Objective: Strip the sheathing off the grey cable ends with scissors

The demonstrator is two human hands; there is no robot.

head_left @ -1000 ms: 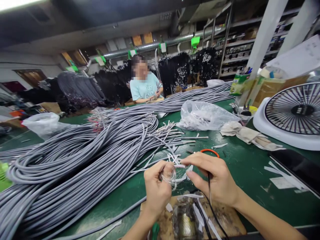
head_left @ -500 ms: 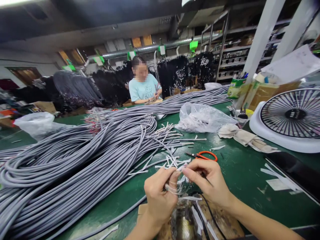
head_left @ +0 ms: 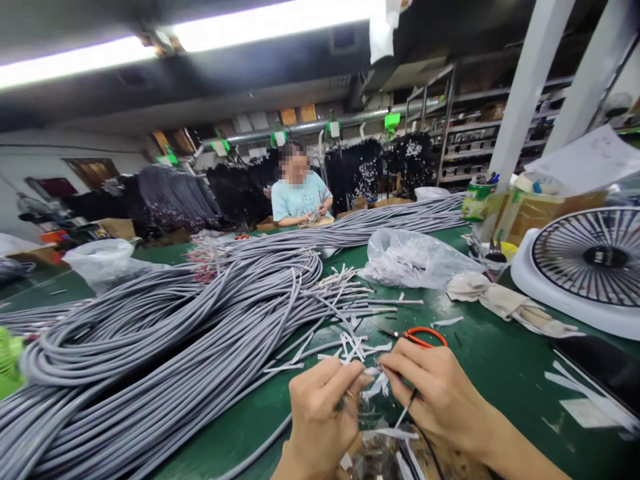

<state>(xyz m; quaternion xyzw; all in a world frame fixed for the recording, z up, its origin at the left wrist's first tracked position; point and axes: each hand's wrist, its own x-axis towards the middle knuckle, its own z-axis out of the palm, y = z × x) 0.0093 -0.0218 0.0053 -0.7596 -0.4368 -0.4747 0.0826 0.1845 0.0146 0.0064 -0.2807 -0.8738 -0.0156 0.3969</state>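
My left hand [head_left: 325, 403] is closed in a pinch over the near edge of the table, gripping one end of a small white strip [head_left: 372, 371]. Opposite it, my right hand [head_left: 435, 390] pinches the strip's other end, fingertips close to the left ones. A thin black cord [head_left: 427, 445] passes below the right hand's fingers; whether they hold it too I cannot tell. Behind the left wrist runs a single grey cable [head_left: 265, 448], its end hidden. Loose white strips [head_left: 353, 348] lie just past the fingertips, beside orange-handled scissors [head_left: 425, 335]. Beneath the hands sits a worn block [head_left: 457, 463].
A big bundle of grey cables [head_left: 200, 340] covers the left of the green table [head_left: 493, 363]. Further back are a clear plastic bag [head_left: 417, 259] and a rolled cloth [head_left: 505, 303]. At right stand a white fan [head_left: 545, 293] and a dark flat device [head_left: 600, 363]. A person [head_left: 300, 200] sits opposite.
The view has tilted up, so the scene sits lower and a ceiling light shows. Both hands keep pinching together, the right one turned more knuckles-up.
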